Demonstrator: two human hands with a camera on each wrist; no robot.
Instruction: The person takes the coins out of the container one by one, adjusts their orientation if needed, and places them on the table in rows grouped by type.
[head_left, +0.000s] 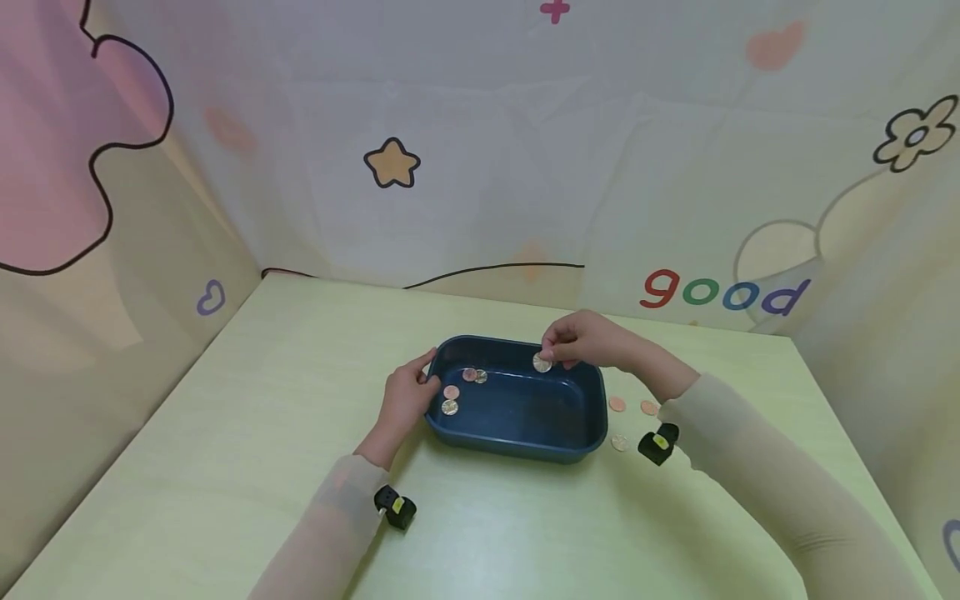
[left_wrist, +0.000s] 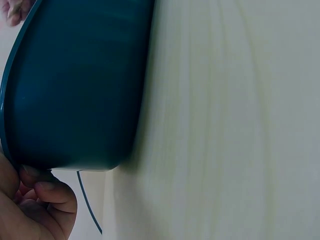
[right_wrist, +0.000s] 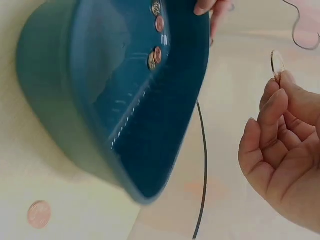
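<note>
A dark blue rectangular tub (head_left: 517, 454) stands on the table. My left hand (head_left: 405, 398) grips its left end, the thumb over the rim; the left wrist view shows the curled fingers (left_wrist: 55, 195) at the tub's wall. Between thumb and fingertips my right hand (head_left: 592, 340) pinches a silvery coin (head_left: 542, 362), held up over the tub's back right part. In the right wrist view the coin (right_wrist: 276, 64) appears nearly edge-on. Inside the tub, toward its left end, lie several coins, among them a copper coin (head_left: 451, 392) and a silvery coin (head_left: 449, 407).
Right of the tub, two copper coins (head_left: 617, 404) and a silvery coin (head_left: 619, 443) lie on the pale wooden table (head_left: 247, 433), below the right forearm. A printed cloth (head_left: 480, 183) hangs behind the table and along its sides. Each wrist wears a small black camera (head_left: 658, 444).
</note>
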